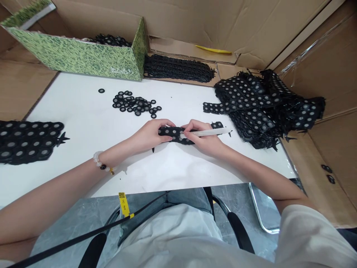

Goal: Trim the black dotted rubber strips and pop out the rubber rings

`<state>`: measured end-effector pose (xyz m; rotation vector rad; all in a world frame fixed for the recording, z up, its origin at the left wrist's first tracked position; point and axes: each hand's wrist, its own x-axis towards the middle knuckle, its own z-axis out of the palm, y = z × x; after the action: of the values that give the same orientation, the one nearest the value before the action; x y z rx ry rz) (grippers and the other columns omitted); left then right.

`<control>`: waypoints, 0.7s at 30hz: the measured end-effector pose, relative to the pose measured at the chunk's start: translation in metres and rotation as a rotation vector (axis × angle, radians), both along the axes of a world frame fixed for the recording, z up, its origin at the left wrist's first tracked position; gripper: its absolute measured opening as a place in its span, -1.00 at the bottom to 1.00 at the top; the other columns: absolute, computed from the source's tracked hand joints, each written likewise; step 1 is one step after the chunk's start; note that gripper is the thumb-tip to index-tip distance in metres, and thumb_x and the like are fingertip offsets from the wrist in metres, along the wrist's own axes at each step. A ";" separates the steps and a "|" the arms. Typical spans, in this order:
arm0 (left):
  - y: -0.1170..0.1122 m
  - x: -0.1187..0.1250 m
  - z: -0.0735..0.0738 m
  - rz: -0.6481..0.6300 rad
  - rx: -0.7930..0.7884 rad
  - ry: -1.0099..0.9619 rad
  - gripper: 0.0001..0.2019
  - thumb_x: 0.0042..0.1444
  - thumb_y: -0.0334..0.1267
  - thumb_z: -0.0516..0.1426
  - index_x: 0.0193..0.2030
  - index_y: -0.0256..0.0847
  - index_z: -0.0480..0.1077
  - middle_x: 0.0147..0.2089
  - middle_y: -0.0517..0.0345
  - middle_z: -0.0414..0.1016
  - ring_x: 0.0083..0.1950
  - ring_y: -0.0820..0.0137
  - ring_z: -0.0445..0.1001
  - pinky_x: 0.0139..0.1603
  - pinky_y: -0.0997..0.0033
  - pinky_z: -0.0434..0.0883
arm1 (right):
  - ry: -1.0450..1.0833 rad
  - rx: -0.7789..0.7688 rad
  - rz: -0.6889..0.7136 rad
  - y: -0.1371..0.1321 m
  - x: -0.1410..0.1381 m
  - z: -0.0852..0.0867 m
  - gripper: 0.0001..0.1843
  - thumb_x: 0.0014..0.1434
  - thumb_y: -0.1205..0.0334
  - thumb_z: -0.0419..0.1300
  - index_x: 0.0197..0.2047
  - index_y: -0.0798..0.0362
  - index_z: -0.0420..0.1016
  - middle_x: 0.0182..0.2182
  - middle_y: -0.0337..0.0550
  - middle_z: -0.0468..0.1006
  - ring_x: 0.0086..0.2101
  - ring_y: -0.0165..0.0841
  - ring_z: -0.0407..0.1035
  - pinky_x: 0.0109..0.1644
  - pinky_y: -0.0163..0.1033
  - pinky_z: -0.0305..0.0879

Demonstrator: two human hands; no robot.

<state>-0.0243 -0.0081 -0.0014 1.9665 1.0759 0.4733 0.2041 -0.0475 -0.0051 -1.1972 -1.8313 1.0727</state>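
A black rubber strip with rows of pale round discs lies across the white table in front of me. My left hand pinches its left end between thumb and fingers. In my right hand is a white pen-like tool, its tip down on the strip's discs and its other end pointing right. Part of the strip is hidden under my right hand. Just beyond my left hand lies a loose pile of small black rings with grey centres.
A green patterned box holding black pieces stands at the back left. Stacked black strips lie beside it. A large heap of disc-filled strips is at right, and a black sheet at left. A yellow tool lies at the back.
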 end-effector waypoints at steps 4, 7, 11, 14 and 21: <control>0.002 0.000 -0.002 0.013 -0.036 -0.011 -0.65 -0.01 -0.20 0.26 -0.04 -0.22 0.52 -0.09 0.07 0.63 -0.10 0.23 0.55 0.01 0.29 0.42 | -0.040 0.023 0.024 0.000 -0.001 -0.002 -0.85 0.27 0.16 0.21 -0.32 0.00 0.42 -0.17 -0.16 0.68 -0.29 -0.33 0.47 -0.16 -0.19 0.30; 0.003 -0.001 -0.002 0.064 -0.106 -0.029 -0.59 -0.07 -0.19 0.28 -0.03 -0.22 0.50 -0.12 0.07 0.61 -0.14 0.25 0.54 -0.06 0.30 0.42 | -0.060 0.059 0.009 -0.002 -0.005 -0.003 -0.88 0.27 0.19 0.20 -0.31 0.00 0.41 -0.15 -0.16 0.66 -0.25 -0.32 0.48 -0.14 -0.20 0.31; 0.003 0.001 0.001 0.156 -0.251 -0.104 -0.55 -0.17 -0.18 0.31 -0.07 -0.24 0.48 -0.19 0.09 0.57 -0.19 0.27 0.51 -0.10 0.32 0.40 | -0.066 0.108 -0.017 -0.004 -0.012 -0.005 -0.90 0.27 0.22 0.17 -0.31 0.00 0.38 -0.13 -0.14 0.64 -0.20 -0.30 0.49 -0.11 -0.20 0.32; 0.001 0.003 0.003 0.222 -0.316 -0.146 -0.53 -0.23 -0.18 0.32 -0.10 -0.24 0.46 -0.23 0.11 0.55 -0.22 0.30 0.48 -0.13 0.34 0.37 | -0.103 0.142 -0.030 -0.004 -0.015 -0.006 -0.92 0.27 0.25 0.15 -0.30 0.00 0.38 -0.18 -0.13 0.63 -0.24 -0.31 0.47 -0.14 -0.20 0.30; -0.002 0.006 0.002 0.227 -0.325 -0.169 -0.52 -0.23 -0.20 0.31 -0.09 -0.24 0.43 -0.26 0.12 0.54 -0.24 0.30 0.48 -0.14 0.33 0.37 | -0.156 0.277 -0.032 -0.001 -0.018 -0.017 -0.92 0.29 0.24 0.16 -0.28 -0.01 0.42 -0.30 -0.17 0.58 -0.25 -0.29 0.46 -0.14 -0.20 0.28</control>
<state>-0.0186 -0.0103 0.0002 1.5027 1.1913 0.5381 0.1865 -0.0485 -0.0223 -1.1649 -1.9959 0.6961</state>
